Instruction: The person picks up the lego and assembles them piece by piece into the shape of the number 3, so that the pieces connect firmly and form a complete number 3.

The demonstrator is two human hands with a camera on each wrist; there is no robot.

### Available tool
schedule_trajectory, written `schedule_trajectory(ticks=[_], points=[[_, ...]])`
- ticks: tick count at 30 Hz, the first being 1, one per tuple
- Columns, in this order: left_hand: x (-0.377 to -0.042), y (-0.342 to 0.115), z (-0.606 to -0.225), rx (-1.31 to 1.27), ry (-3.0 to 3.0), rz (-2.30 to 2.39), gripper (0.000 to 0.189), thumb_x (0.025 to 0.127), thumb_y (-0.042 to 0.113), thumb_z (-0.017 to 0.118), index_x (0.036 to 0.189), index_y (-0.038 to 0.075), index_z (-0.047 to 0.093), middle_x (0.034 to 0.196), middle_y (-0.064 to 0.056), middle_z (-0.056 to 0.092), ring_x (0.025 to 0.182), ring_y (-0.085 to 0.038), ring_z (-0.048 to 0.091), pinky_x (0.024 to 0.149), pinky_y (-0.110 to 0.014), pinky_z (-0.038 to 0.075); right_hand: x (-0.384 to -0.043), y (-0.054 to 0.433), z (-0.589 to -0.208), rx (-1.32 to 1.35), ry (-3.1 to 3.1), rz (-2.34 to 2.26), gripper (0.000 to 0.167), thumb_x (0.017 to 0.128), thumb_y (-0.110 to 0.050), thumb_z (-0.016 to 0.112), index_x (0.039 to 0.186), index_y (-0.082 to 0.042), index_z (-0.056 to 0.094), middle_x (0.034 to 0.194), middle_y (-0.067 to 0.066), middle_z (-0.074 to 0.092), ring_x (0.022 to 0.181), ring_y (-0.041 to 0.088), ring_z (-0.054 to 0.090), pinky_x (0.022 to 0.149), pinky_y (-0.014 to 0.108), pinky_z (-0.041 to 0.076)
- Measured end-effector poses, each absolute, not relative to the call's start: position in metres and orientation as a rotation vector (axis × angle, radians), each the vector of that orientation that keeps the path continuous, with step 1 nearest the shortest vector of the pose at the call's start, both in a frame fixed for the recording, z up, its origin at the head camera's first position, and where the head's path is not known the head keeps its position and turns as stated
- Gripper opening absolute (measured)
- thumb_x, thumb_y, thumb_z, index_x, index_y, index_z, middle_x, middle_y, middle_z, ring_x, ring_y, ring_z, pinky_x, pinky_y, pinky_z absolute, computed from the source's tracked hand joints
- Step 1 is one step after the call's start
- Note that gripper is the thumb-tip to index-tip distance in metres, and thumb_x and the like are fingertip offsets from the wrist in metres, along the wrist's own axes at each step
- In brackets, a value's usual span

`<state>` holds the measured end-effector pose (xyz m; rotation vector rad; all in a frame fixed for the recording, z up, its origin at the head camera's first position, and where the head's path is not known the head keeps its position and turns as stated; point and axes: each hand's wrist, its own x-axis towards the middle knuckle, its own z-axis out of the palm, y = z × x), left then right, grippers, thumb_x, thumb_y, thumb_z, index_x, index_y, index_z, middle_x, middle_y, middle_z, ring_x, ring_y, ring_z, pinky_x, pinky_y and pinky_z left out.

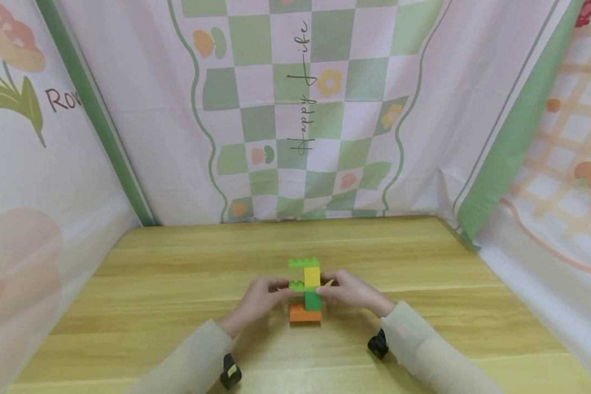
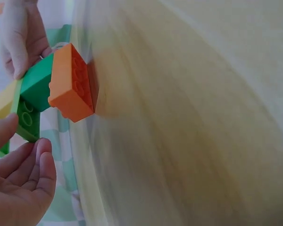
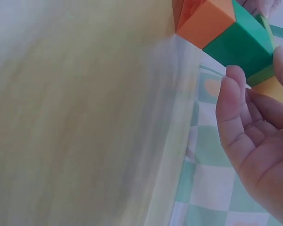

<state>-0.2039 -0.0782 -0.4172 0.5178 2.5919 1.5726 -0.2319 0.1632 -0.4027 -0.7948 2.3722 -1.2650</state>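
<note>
A stack of toy building bricks is held upright at the middle of the table in the head view. From the bottom it has an orange brick, a dark green brick, a light green brick, a yellow brick and another light green brick on top. My left hand pinches the jutting left end of the middle light green brick. On the other side, my right hand grips the stack around the yellow and middle light green bricks. The orange brick's hollow underside shows in the left wrist view, apparently just off the table.
The wooden table stretches out around the hands. Behind it hangs a checkered curtain, with more patterned cloth at both sides. Small black devices sit at both wrists.
</note>
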Motion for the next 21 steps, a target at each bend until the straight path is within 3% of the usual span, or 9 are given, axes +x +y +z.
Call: schedule_trajectory(ticks=[6,10,14,17,21], points=[[-0.211,-0.076,-0.422,0.476,2.599,1.563,0.035,0.09,0.025,0.06,0.112,-0.002,0.063,0.108,-0.015,0.063,0.1,-0.028,0.059,0.082,-0.038,0.048,-0.237,0.159,-0.403,-0.75,2.38,-1.274,0.037,0.095,-0.026,0.053,0.118,0.002,0.056,0.089,0.005,0.058,0.075,0.027,0.056,0.063,0.04,0.05],[-0.215,-0.074,-0.424,0.458,2.607,1.531,0.032,0.091,0.024,0.059,0.109,-0.001,0.065,0.109,-0.016,0.063,0.1,-0.028,0.058,0.082,-0.04,0.048,-0.241,0.157,-0.405,-0.742,2.417,-1.248,0.029,0.095,-0.021,0.052,0.11,0.003,0.059,0.085,0.006,0.058,0.072,0.025,0.057,0.063,0.038,0.05],[-0.22,-0.072,-0.428,0.402,2.593,1.52,0.028,0.091,0.024,0.059,0.101,0.0,0.069,0.091,-0.014,0.067,0.081,-0.023,0.059,0.072,-0.035,0.049,-0.245,0.155,-0.407,-0.728,2.424,-1.231,0.022,0.096,-0.019,0.051,0.096,0.001,0.061,0.079,0.009,0.059,0.068,0.022,0.057,0.061,0.036,0.05],[-0.224,-0.071,-0.43,0.35,2.588,1.501,0.03,0.092,0.025,0.057,0.086,-0.001,0.07,0.07,-0.008,0.061,0.064,-0.016,0.051,0.061,-0.029,0.045,-0.249,0.152,-0.409,-0.703,2.42,-1.222,0.022,0.096,-0.018,0.051,0.088,0.0,0.061,0.075,0.01,0.059,0.065,0.021,0.056,0.059,0.035,0.05],[-0.229,-0.07,-0.43,0.298,2.569,1.468,0.036,0.093,0.025,0.054,0.071,-0.003,0.063,0.063,-0.005,0.055,0.058,-0.012,0.045,0.053,-0.025,0.04,-0.252,0.148,-0.41,-0.643,2.414,-1.196,0.022,0.096,-0.017,0.05,0.086,0.0,0.06,0.074,0.008,0.059,0.065,0.019,0.056,0.059,0.034,0.05]])
